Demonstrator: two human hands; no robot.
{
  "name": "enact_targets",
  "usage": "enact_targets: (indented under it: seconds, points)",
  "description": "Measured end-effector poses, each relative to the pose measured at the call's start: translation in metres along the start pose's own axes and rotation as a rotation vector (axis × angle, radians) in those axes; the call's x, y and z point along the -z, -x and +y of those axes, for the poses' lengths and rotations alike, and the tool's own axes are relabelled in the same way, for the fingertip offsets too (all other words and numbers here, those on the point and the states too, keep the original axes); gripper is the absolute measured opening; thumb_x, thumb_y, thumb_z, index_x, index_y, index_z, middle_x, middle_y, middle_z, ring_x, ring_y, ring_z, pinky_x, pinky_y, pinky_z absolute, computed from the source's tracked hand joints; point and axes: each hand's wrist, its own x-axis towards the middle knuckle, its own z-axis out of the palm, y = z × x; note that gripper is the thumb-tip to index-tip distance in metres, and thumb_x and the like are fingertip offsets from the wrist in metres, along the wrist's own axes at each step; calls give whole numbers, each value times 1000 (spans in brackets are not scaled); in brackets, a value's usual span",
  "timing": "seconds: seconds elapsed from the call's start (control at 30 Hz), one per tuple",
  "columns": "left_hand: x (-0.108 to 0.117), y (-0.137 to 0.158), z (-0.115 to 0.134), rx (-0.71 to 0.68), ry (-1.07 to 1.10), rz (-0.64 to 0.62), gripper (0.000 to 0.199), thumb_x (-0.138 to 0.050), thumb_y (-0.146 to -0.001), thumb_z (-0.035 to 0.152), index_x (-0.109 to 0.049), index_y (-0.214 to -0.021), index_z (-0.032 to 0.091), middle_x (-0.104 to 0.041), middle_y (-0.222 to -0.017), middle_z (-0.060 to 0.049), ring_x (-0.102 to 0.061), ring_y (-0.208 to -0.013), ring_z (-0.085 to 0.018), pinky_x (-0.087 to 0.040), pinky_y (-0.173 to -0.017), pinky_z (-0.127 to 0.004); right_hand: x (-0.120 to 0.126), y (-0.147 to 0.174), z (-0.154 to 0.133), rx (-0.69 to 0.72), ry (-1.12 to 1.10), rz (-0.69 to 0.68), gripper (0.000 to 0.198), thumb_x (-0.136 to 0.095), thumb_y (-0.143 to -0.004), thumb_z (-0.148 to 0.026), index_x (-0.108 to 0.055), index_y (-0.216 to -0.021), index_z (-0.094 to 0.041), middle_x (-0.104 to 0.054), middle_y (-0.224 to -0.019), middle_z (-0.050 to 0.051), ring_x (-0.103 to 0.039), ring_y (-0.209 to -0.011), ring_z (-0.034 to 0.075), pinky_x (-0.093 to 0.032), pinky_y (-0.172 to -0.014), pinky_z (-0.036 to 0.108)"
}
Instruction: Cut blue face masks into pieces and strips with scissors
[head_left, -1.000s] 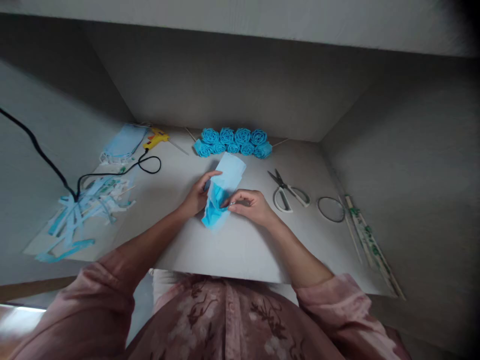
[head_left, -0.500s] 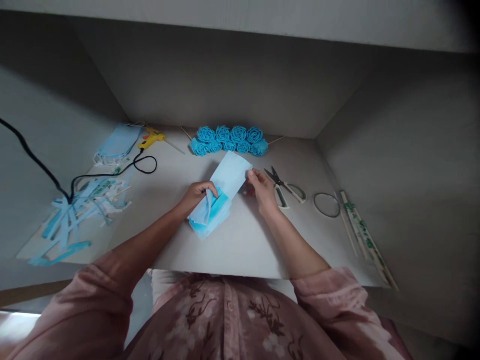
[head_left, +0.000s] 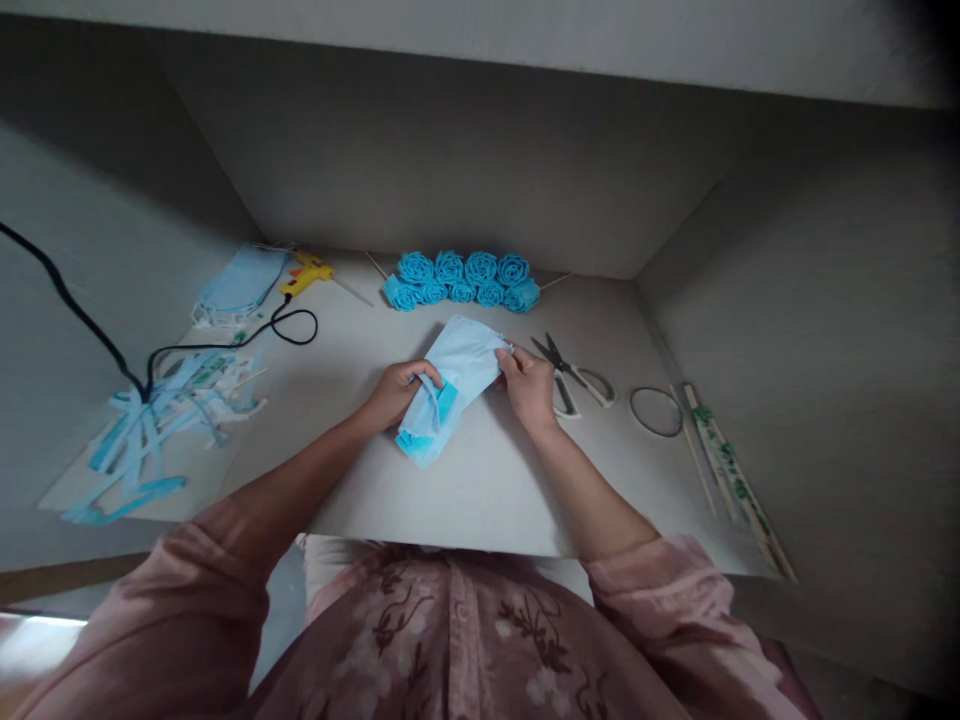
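Between my hands, above the middle of the table, is a light-blue face mask point(head_left: 466, 350), partly opened out, with brighter blue layers at its lower end. My left hand point(head_left: 401, 392) is closed on its left side, the thumb pressing a folded edge. My right hand point(head_left: 527, 382) pinches its upper right corner between thumb and fingers. Just right of that hand lie scissors point(head_left: 571, 370) with white handles, blades spread. Behind the mask, blue rolled flowers point(head_left: 461, 278) sit in two rows with thin sticks poking out at both ends.
A yellow glue gun point(head_left: 307, 277) lies at back left beside stacked face masks point(head_left: 244, 280), its black cord point(head_left: 202, 347) crossing cut blue strips point(head_left: 150, 430). At right are a wire ring point(head_left: 655, 411) and wooden sticks point(head_left: 739, 480) in green-printed wrapping. Panels wall the table's sides and back.
The mask's upper part has gone from flat to slightly crumpled, and its lower end has shifted right and up. My right fingers have curled further over the corner.
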Motion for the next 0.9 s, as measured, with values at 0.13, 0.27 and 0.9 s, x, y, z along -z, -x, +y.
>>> enact_targets:
  seconds: [0.13, 0.27, 0.9]
  points:
    - [4, -8, -11, -185, -17, 91, 22, -58, -72, 31, -56, -89, 18, -57, -77, 1, -53, -67, -13, -43, -61, -23, -1, 2, -8, 18, -74, 93, 25, -66, -78, -43, -60, -87, -21, -56, -56, -5, -52, -51, 13, -43, -55, 26]
    - [7, -18, -25, -250, -18, 158, 50, -64, -72, 31, -47, -117, 19, -60, -105, -5, -58, -94, -19, -47, -81, -30, -2, 10, -22, 181, -267, 27, 22, -68, -79, -43, -60, -80, -22, -67, -78, 0, -61, -75, 15, -48, -72, 27]
    - [12, -1, -6, -130, 139, -114, 47, -76, -62, 60, -59, -67, 16, -55, -59, 1, -50, -52, -11, -39, -50, -22, -1, -2, -9, -246, -598, -56, 46, -75, -68, -54, -64, -101, -24, -68, -100, 3, -63, -88, 16, -55, -69, 30]
